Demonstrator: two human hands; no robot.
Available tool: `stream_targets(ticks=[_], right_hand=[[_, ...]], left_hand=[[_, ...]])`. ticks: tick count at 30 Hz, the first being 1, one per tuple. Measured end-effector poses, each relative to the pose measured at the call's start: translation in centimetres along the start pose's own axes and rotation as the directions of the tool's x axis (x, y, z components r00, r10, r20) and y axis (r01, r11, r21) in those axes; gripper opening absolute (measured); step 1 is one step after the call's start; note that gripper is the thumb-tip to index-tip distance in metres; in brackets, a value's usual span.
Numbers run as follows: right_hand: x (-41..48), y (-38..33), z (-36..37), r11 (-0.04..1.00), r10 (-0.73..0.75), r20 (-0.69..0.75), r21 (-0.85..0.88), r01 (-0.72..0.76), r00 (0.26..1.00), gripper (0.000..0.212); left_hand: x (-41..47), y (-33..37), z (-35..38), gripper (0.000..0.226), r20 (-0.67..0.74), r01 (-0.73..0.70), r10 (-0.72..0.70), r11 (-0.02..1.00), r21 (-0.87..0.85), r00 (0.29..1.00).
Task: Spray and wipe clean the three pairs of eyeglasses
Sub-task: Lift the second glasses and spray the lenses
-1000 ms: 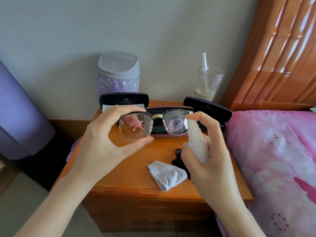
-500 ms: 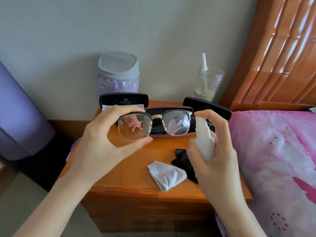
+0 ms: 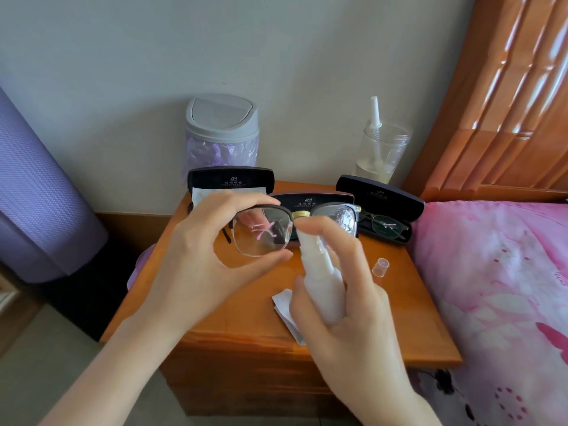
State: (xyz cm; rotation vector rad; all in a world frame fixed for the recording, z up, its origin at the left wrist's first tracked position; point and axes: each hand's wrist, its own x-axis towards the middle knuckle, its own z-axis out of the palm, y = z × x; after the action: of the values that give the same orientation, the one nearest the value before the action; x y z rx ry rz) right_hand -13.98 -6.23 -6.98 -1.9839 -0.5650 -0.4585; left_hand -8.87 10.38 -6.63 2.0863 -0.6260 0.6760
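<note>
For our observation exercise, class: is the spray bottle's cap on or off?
Off. A small clear cap lies on the nightstand, apart from the spray bottle that the right hand grips.

Nightstand [image 3: 415, 302] is carrying three open cases. Left case [image 3: 230, 179] is sitting at 11 o'clock, middle case [image 3: 310, 199] at 12, and right case [image 3: 381, 195] at 1, holding glasses [image 3: 384, 226]. Cap [image 3: 380, 267] is standing at 3. Cloth [image 3: 284, 305] is lying at 6. Bin [image 3: 221, 130] and jar [image 3: 384, 152] are standing at the far edge, bases hidden.
</note>
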Motion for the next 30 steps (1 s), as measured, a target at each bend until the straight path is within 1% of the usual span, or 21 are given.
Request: stream_targets(ticks=[4, 8, 11, 15, 18, 21, 24, 27, 29, 30], right_hand=[[0.1, -0.3, 0.4, 1.0, -0.003, 0.019, 0.001, 0.003, 1.0, 0.074], [0.3, -0.4, 0.3, 1.0, -0.003, -0.018, -0.011, 0.003, 1.0, 0.064], [0.4, -0.5, 0.3, 1.0, -0.017, -0.043, 0.011, 0.018, 0.999, 0.064], [0.3, -0.6, 0.4, 0.999, -0.028, 0.011, 0.038, 0.027, 1.0, 0.073], [0.2, -0.2, 0.6, 1.0, 0.002, 0.049, 0.025, -0.003, 0.999, 0.07], [0.2, -0.1, 0.6, 1.0, 0.015, 0.05, -0.004, -0.015, 0.999, 0.066], [0.2, -0.2, 0.5, 1.0, 0.001, 0.017, 0.01, -0.001, 1.0, 0.063], [0.3, -0.2, 0.2, 0.998, -0.066, -0.06, 0.01, 0.067, 0.996, 0.067], [0.3, 0.0, -0.4, 0.995, -0.091, -0.114, 0.024, 0.094, 0.989, 0.06], [0.4, 0.2, -1.0, 0.997, -0.071, -0.138, 0.03, 0.076, 0.988, 0.057]], left_hand=[[-0.1, 0.2, 0.3, 0.045, -0.006, -0.015, 0.015, 1.0, 0.009, 1.0], [-0.1, 0.3, 0.4, 0.045, -0.028, -0.023, 0.023, 1.0, 0.014, 0.999], [0.0, 0.3, 0.5, 0.046, -0.016, -0.022, 0.022, 0.999, 0.026, 1.0], [-0.2, 0.2, 0.5, 0.045, -0.005, -0.001, 0.001, 0.999, 0.049, 1.0], [-0.1, 0.2, 0.5, 0.044, -0.005, 0.001, -0.001, 0.999, 0.05, 1.0], [0.0, 0.2, 0.5, 0.044, -0.006, -0.011, 0.011, 0.998, 0.062, 1.0], [0.0, 0.3, 0.5, 0.044, -0.013, 0.0, 0.0, 0.999, 0.054, 1.0], [0.0, 0.4, 0.5, 0.045, -0.017, -0.002, 0.003, 0.999, 0.049, 1.0], [0.0, 0.3, 0.6, 0.044, -0.032, -0.013, 0.014, 0.999, 0.051, 0.999], [0.0, 0.2, 0.5, 0.045, -0.034, -0.01, 0.012, 0.999, 0.043, 0.999]])
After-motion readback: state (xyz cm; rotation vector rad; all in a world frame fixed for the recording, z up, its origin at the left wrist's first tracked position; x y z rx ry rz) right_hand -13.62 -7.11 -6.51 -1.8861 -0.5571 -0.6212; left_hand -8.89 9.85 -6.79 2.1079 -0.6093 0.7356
